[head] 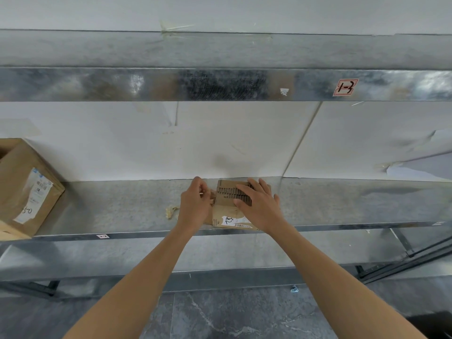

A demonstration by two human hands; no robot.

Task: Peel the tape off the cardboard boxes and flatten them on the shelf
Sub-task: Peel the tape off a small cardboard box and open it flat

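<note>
Hands meet on a small brown cardboard box [226, 212] lying between the white back wall [171, 155] and the front edge of the grey metal shelf [117, 206], the right hand [260, 207] with its grip spread flat on top, the left hand [195, 204] with its grip pinching the box's left flap, open shelf stretching either side.

1. A red-bordered sticker [345, 87] on the upper shelf beam [146, 84] carries a handwritten "1-3".
2. The white label [234, 221] on the small box [225, 211] reads roughly "82", beside a barcode.
3. The label on the left box [22, 192] shows "50".
</note>
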